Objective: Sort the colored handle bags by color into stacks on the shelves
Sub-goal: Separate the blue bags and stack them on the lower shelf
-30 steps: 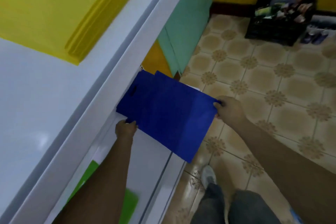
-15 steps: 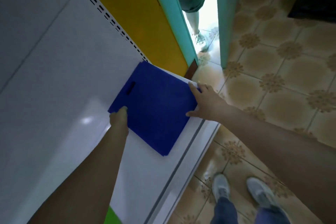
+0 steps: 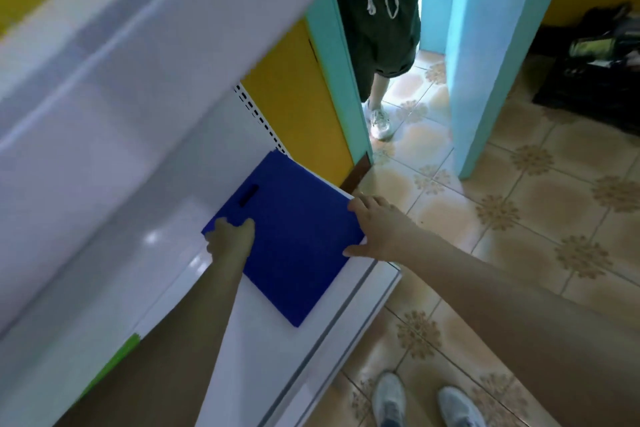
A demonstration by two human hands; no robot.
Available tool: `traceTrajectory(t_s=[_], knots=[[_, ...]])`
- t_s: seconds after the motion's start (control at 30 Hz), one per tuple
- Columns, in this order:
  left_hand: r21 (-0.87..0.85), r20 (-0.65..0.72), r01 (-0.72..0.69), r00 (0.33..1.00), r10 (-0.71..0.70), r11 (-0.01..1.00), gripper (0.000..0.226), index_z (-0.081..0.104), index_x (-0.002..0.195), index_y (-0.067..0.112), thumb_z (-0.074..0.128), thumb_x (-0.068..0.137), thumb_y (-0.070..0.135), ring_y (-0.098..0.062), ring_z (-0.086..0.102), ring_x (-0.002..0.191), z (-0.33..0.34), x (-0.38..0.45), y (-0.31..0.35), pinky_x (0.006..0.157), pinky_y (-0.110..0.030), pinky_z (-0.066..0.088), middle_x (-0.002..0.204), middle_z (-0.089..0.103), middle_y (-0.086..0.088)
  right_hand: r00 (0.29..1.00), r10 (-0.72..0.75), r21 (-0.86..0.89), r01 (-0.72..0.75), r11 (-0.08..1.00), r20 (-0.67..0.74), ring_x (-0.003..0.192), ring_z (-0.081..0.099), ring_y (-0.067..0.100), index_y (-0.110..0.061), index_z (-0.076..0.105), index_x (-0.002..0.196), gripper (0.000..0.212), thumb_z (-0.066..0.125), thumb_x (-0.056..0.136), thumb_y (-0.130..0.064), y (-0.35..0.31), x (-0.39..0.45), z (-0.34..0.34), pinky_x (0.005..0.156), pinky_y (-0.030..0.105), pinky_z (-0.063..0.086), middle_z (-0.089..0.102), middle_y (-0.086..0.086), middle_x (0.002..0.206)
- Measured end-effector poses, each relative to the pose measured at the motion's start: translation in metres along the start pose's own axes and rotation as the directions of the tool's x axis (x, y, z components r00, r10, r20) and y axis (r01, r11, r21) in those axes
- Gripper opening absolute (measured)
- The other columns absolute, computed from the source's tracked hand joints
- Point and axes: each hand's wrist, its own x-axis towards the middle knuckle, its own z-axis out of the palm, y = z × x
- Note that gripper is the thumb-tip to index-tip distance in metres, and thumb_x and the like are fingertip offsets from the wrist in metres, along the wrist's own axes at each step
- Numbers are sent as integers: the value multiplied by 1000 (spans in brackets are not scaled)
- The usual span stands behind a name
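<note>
The blue bags lie flat at the shelf's right end, near its front edge. The left hand presses their near-left corner, fingers hidden so its grip is unclear; the right hand, fingers straight, touches their right edge. They look light, thin and floppy, best squared up by the edges

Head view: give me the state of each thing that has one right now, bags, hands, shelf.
blue bags: lying flat on the lower shelf, handle cutout toward the back.
lower shelf: white, carrying the blue bags near its right end.
left hand: resting on the stack's left edge, fingers curled there.
right hand: fingers spread, touching the stack's right edge.
green bag: only an edge shows, at the shelf's left.
</note>
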Motion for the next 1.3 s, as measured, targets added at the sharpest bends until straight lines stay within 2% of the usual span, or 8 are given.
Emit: traceTrajectory(t_s=[0.2,0.43,0.63,0.73,0.9,1.07,1.2,1.3], knots=[[-52,44,-290,955,292,956,65,36,146,12,57,89,34,-30,52,118,-32,-93,40,96,-52,50,138,46,-13,985,-6,209,43,977,-172,138,31,21,-22,14,154,89,51,86,-66,-23,-79,-64,108,37,37,25,0,157],[-102,-45,-430,903,428,897,59,33,149,14,57,97,28,-21,42,134,-100,-201,29,109,-34,39,148,42,-7,952,-166,317,245,916,-257,139,31,10,-31,11,154,87,50,85,-69,-90,-167,-100,110,40,39,27,-9,155],[-90,-118,-278,956,267,956,60,35,149,22,54,96,43,-23,44,132,-180,-265,-69,110,-38,38,145,42,-8,918,-315,324,383,865,-243,143,22,9,-34,9,153,87,50,84,-67,-192,-240,-86,114,33,31,20,-12,157],[-71,-203,-266,947,247,961,57,39,146,18,56,96,39,-26,50,125,-232,-299,-138,104,-34,41,139,47,-11,872,-429,311,486,817,-236,140,24,5,-34,11,153,86,49,83,-67,-257,-279,-68,112,26,27,23,-15,155],[-130,-328,-186,935,134,974,51,44,142,18,56,96,37,-21,54,118,-331,-373,-284,97,-28,43,132,53,-8,796,-575,318,603,731,-188,139,27,1,-35,12,153,93,42,75,-77,-380,-346,-17,116,29,27,27,-16,154],[-211,-395,2,915,-87,978,31,59,119,19,51,98,40,-16,62,90,-436,-452,-436,69,-27,50,108,65,0,691,-699,320,715,622,-185,134,32,2,-31,22,151,88,50,77,-69,-513,-413,40,110,25,27,37,-14,149],[-314,-552,128,781,-291,941,21,52,83,16,50,96,32,-24,56,69,-519,-498,-517,60,-35,44,79,57,-3,624,-756,326,769,550,-198,130,39,7,-29,25,150,80,56,82,-58,-595,-450,68,107,25,30,42,-11,145],[-363,-700,94,630,-338,927,18,55,88,16,49,99,28,-20,59,76,-577,-510,-541,68,-35,51,81,58,1,596,-775,304,793,528,-210,133,36,8,-33,23,151,79,54,83,-61,-640,-456,75,113,33,31,39,-14,145]])
